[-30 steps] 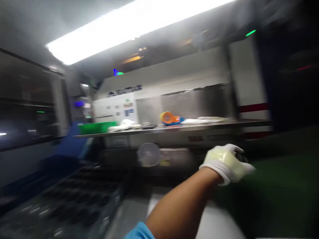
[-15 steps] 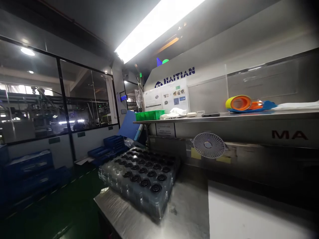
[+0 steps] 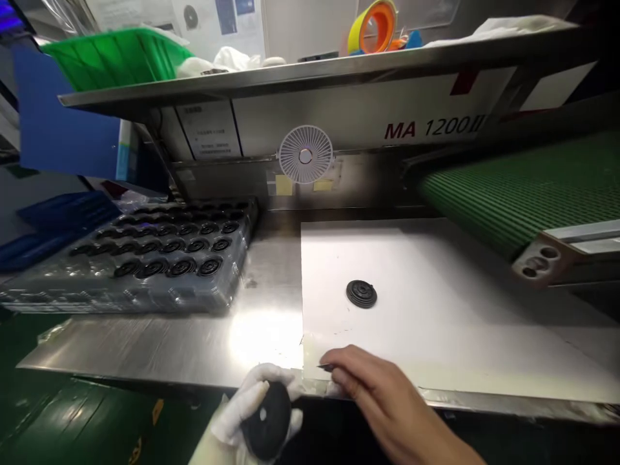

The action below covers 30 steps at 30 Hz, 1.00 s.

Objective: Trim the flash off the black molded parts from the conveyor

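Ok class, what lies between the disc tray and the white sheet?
Stainless steel tabletop separates the tray and white sheet, in the head view.

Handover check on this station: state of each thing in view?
Left hand: white-gloved, gripping a black disc
Right hand: bare, at the edge of the white sheet, small dark tip at its fingers
Ribbed black disc: lying flat on the sheet
Clear plastic tray: on steel bench, rows of black discs
Green conveyor belt: running or stopped, cannot tell
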### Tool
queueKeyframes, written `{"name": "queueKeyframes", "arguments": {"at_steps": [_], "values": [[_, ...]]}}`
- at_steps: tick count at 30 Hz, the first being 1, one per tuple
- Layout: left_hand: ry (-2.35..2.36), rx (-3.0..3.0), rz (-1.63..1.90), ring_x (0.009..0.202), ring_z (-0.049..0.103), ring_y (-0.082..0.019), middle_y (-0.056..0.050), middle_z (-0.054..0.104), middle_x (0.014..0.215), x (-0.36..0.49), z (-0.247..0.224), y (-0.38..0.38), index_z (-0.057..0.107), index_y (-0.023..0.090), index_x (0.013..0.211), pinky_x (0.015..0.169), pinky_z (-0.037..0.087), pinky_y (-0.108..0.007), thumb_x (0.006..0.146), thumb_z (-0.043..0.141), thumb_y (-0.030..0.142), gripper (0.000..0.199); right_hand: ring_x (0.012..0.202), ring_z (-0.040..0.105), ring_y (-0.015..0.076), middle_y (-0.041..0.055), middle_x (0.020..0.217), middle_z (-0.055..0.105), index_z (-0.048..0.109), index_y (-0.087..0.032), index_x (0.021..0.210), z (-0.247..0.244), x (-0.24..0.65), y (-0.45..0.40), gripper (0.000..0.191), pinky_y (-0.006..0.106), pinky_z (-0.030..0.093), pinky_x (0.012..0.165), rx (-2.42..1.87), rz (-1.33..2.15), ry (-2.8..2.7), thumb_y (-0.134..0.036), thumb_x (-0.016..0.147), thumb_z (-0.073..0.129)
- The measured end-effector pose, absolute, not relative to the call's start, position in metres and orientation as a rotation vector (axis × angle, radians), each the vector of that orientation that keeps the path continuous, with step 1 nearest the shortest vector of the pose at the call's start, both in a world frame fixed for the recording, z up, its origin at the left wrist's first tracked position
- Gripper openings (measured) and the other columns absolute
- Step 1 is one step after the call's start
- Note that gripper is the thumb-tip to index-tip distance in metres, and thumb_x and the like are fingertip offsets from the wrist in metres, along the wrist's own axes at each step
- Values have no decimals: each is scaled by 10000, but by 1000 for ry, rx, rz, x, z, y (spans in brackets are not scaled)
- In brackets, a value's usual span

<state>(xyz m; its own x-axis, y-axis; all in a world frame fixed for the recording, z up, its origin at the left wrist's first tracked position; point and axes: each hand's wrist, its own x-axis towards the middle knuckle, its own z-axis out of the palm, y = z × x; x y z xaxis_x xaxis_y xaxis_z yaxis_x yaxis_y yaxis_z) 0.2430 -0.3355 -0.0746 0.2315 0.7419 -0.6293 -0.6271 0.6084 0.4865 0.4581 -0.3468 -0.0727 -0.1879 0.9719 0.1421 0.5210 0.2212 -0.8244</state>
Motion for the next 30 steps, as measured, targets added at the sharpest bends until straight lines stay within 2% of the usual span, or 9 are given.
{"name": "queueKeyframes", "arguments": {"at_steps": [2,3,6,8,13,17,21,30], "values": [[874,93,994,952,618,-227,-83,634,973,251,-65,-324,649,165,864,840,505,-373,699,633,136,168,849,600,142,-37,944,632,554,-314,1026,-73,436,-348,212,224,467,722,-1395,871,-1775,-313,996,344],[818,84,1003,924,620,-223,-80,631,947,258,-62,-317,649,156,852,827,512,-374,698,628,124,159,838,596,143,-38,940,625,540,-312,1034,-74,431,-349,209,229,460,709,-1417,849,-1771,-326,999,335],[685,36,982,753,618,-185,-60,625,810,288,-61,-296,637,146,787,685,536,-337,764,620,184,47,771,577,155,-36,877,607,520,-298,996,-78,434,-358,216,248,431,643,-1548,728,-1780,-375,1001,318],[672,8,963,694,609,-174,-55,623,762,308,-64,-289,637,142,780,636,533,-327,794,614,211,74,751,558,169,-27,832,588,512,-282,941,-78,445,-365,249,259,405,610,-1668,619,-1750,-390,1004,297],[649,85,957,754,616,-186,-63,632,827,334,-69,-292,649,150,903,699,529,-341,777,617,153,130,735,535,182,-9,807,567,512,-261,900,-74,459,-372,313,275,376,613,-1800,476,-1753,-382,1011,245],[609,148,978,748,599,-165,-34,603,792,333,-68,-299,637,174,932,718,517,-318,783,617,170,151,658,502,177,-10,739,540,456,-236,778,-82,451,-368,355,282,317,568,-1841,336,-1743,-384,1010,233],[588,160,1091,742,583,-142,-24,581,773,332,-69,-301,625,169,918,753,506,-301,791,612,190,130,605,471,160,-22,700,517,445,-234,781,-92,442,-364,323,286,269,555,-1834,200,-1731,-340,1012,247],[585,167,1073,719,568,-137,-17,558,772,338,-75,-304,611,157,899,705,501,-296,797,596,191,108,568,439,148,-27,695,508,425,-231,771,-96,441,-373,313,295,231,544,-1908,234,-1691,-332,1010,251]]}}
